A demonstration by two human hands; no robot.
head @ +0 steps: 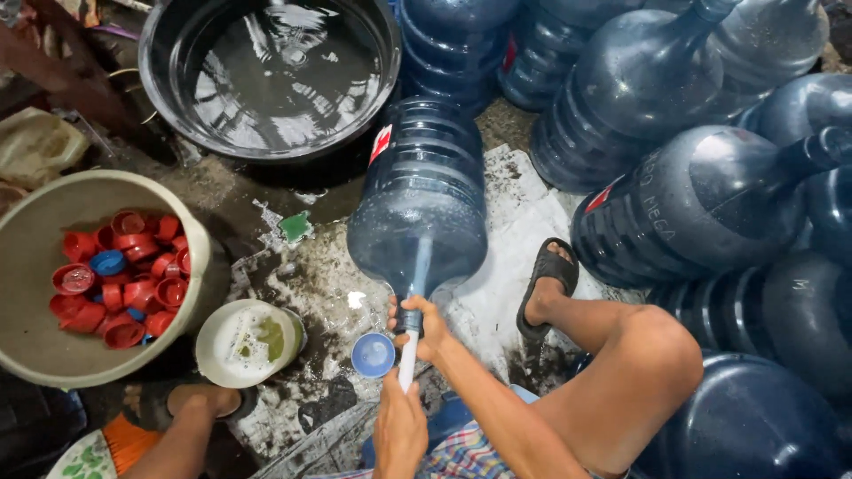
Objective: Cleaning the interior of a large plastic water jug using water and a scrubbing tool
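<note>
Fingers of the right hand wrap around the neck of a big blue water jug that lies on its side on the wet floor, its mouth turned toward the person and its base pointing far, toward a wide black basin full of water. That closed grip pins the neck, so the round jug cannot roll or slide. Just nearer, the left hand is curled tight on the white handle of a brush, whose shaft runs straight through the mouth and shows as a pale line inside the clear body. With the jug lying flat, the shaft lines up with the forearm, so it can travel the full length of the inside.

A small blue cap rests open side up on the floor just left of the neck, close to both hands. Left of it stands a white bowl of soapy, greenish water, and farther left a large beige tub holds a heap of red and blue caps. The person's sandalled foot is planted right of the jug, the knee raised. More blue jugs are stacked on the right and far side, some tilted against each other.
</note>
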